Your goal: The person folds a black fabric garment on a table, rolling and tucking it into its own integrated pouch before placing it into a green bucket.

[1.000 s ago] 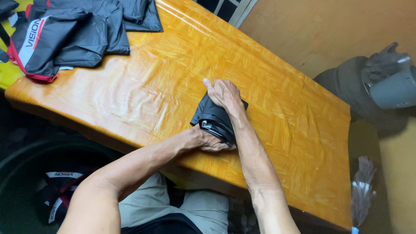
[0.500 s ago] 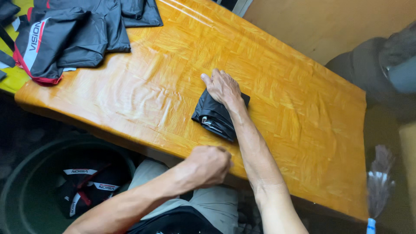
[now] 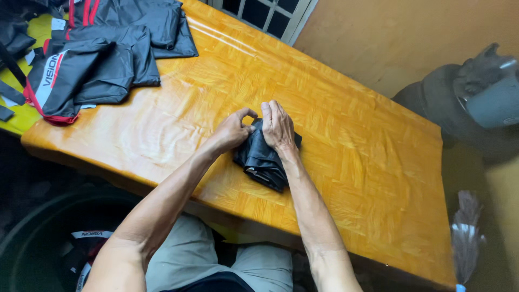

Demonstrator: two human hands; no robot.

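Head view, folded black cloth (image 3: 263, 160) under both hands

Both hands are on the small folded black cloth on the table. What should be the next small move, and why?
Probably a push by the left hand on the free edge of the folded black cloth to flatten it. The right hand lies flat on top and pins the bundle to the orange table, while the left hand's fingers only pinch its upper left corner.

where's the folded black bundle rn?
In the head view the black bundle lies mid-table near the front edge, under the right hand, with the left hand touching its left end.
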